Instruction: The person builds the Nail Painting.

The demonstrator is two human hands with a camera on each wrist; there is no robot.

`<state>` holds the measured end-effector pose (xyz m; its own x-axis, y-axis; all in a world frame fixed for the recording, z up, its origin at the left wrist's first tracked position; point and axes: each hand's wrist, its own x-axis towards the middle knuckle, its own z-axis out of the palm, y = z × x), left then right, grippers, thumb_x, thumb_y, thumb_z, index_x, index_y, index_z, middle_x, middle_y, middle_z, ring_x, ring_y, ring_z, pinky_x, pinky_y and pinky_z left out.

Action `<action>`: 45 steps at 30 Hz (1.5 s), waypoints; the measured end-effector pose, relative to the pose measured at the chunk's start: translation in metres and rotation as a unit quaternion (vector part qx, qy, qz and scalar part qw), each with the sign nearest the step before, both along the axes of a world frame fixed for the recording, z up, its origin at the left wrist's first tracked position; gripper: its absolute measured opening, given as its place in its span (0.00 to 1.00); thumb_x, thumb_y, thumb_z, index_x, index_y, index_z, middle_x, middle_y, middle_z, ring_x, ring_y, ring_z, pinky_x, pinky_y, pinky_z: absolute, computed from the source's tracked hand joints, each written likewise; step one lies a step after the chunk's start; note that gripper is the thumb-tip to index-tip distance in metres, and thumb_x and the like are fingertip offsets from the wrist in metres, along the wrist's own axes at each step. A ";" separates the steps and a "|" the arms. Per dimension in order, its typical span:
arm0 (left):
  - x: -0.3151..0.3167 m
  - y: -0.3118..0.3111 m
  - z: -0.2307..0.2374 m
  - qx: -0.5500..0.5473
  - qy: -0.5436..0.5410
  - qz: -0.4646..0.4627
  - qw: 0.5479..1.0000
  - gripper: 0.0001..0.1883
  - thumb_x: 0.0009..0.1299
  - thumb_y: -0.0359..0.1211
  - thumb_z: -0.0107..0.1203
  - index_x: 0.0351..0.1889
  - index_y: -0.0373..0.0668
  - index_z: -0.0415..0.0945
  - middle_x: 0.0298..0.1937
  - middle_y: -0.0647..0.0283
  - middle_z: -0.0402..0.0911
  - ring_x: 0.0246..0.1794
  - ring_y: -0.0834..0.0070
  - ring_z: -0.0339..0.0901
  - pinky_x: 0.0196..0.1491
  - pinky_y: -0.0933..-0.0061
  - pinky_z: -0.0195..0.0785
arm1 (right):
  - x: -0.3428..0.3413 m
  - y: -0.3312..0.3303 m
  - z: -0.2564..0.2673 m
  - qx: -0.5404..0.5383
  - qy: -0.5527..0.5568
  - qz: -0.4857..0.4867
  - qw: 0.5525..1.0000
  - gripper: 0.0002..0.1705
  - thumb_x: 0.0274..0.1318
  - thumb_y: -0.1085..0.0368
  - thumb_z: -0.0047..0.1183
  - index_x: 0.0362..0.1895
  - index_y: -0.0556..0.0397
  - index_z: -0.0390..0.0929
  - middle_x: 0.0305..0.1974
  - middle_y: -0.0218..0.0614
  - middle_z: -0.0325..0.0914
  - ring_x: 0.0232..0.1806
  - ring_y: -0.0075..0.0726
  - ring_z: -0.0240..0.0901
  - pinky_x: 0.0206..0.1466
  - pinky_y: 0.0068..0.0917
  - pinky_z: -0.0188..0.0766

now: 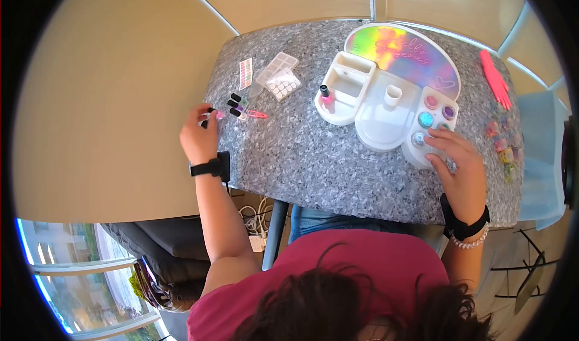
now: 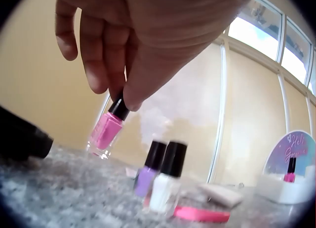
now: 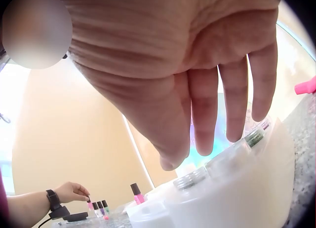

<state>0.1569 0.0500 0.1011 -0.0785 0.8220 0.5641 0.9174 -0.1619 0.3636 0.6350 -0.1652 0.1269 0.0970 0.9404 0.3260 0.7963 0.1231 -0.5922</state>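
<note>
Near the left edge of the speckled table (image 1: 313, 172), a pink polish bottle (image 2: 107, 133) is pinched by the left hand (image 1: 200, 137) at its black cap (image 2: 119, 108), a sensible hold for presumably light, slick, fragile glass. Above the white organizer (image 1: 381, 130), the right hand's (image 1: 461, 166) fingers are loosely extended.

Place: indoor room; home or office, cannot tell.
Tabletop (image 1: 313, 172): speckled grey, stone-like.
Panels (image 1: 301, 3): beige, framed, beyond the far edge.
Windows (image 1: 69, 244): daylit, beyond the near left corner.
Cables (image 1: 258, 223): white, below the near edge.
</note>
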 end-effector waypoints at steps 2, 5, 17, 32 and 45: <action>0.012 -0.007 0.018 0.011 -0.016 0.021 1.000 0.13 0.70 0.29 0.73 0.52 0.43 0.89 0.48 0.60 0.94 0.45 0.67 0.92 0.50 0.62 0.82 | -0.002 0.002 0.003 0.004 0.004 0.000 1.000 0.18 0.59 0.75 0.69 0.54 0.53 0.90 0.59 0.42 0.89 0.65 0.54 0.82 0.70 0.45 0.77; 0.061 -0.031 0.051 0.011 -0.130 -0.143 0.981 0.14 0.71 0.25 0.70 0.55 0.42 0.90 0.50 0.67 0.93 0.47 0.76 0.85 0.52 0.70 0.76 | -0.011 0.020 0.023 0.025 0.003 0.039 0.999 0.16 0.60 0.73 0.70 0.53 0.53 0.90 0.58 0.43 0.89 0.63 0.55 0.83 0.66 0.44 0.79; 0.167 -0.042 0.068 -0.108 -0.051 -0.473 0.873 0.16 0.66 0.24 0.72 0.52 0.48 0.92 0.49 0.64 0.94 0.49 0.60 0.86 0.56 0.61 0.75 | -0.083 0.133 0.019 -0.055 0.238 0.269 0.932 0.19 0.59 0.66 0.74 0.51 0.59 0.85 0.43 0.44 0.91 0.43 0.42 0.90 0.50 0.38 0.84; 0.048 0.008 0.011 -0.100 0.100 0.033 0.989 0.25 0.72 0.58 0.68 0.53 0.50 0.92 0.48 0.58 0.94 0.52 0.52 0.88 0.63 0.48 0.70 | -0.118 0.166 -0.016 -0.007 -0.124 0.092 0.988 0.15 0.62 0.66 0.66 0.47 0.57 0.76 0.42 0.52 0.85 0.48 0.59 0.86 0.49 0.54 0.82; 0.040 0.023 0.016 -0.152 0.085 0.139 0.975 0.12 0.72 0.51 0.70 0.42 0.59 0.94 0.39 0.75 0.95 0.44 0.68 0.90 0.61 0.54 0.68 | -0.099 0.135 0.002 0.038 -0.144 0.079 0.986 0.22 0.58 0.62 0.73 0.51 0.56 0.78 0.47 0.46 0.83 0.53 0.55 0.82 0.53 0.52 0.81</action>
